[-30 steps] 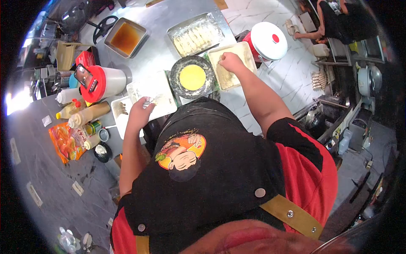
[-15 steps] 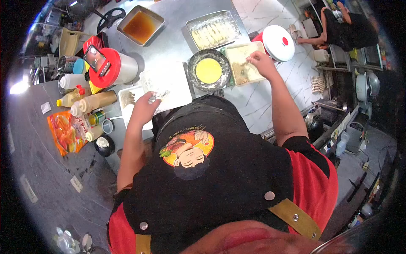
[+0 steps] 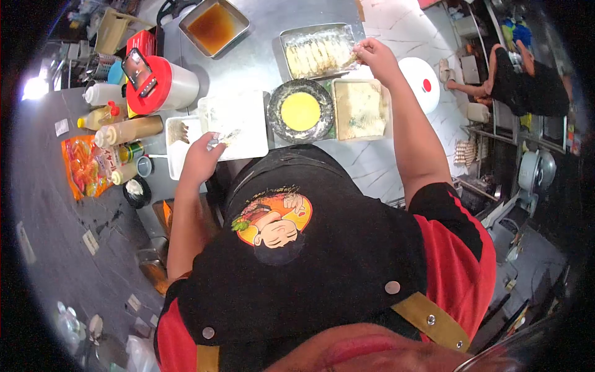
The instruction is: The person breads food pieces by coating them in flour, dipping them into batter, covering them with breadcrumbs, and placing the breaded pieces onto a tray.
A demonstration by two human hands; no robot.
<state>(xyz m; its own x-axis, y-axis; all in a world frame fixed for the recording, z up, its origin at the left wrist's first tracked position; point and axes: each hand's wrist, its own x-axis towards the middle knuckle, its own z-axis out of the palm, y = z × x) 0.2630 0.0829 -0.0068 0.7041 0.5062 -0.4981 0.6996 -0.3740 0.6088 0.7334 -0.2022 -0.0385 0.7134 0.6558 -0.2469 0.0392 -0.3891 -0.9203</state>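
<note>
Over steel tabletop, best to pinch lightly: right hand with fingertips bunched together (cannot tell around what), coated pieces just left. Under fingers of left hand, white tray; grip unclear.

**Bottles and a phone crowd the left side**

The phone sits over the red lid of a white container. Nearer on the left, an orange bag lies on the grey counter, with a small black bowl of something white to its right. A metal tray of brown liquid stands at the far side. On the right are a white lid with a red knob and, beyond it, a person in dark clothing.
</note>
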